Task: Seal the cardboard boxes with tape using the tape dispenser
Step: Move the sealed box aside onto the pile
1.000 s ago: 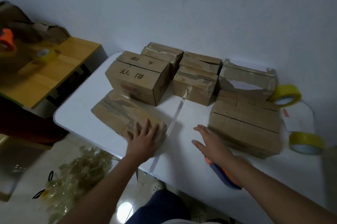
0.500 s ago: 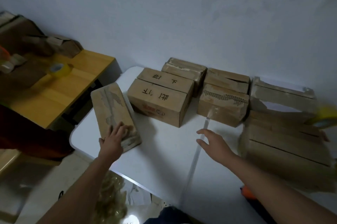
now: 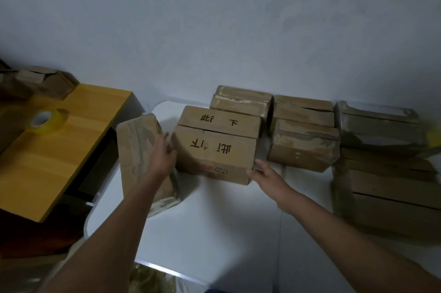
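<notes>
Several cardboard boxes stand on a white table. A box with black handwriting sits in the middle, its top seam showing a dark gap. My left hand lies with straight fingers at that box's left side, over a flat taped box that lies at the table's left edge. My right hand touches the handwritten box's front right corner with fingers extended. No tape dispenser is in view.
More boxes stand behind and to the right, with a larger stack at the far right. A yellow tape roll lies on a wooden desk to the left. The wall is close behind.
My left hand has left the flat box's near end and moved to the handwritten box's left side. My right hand has moved forward to that box's front right corner. The view shifted left.
</notes>
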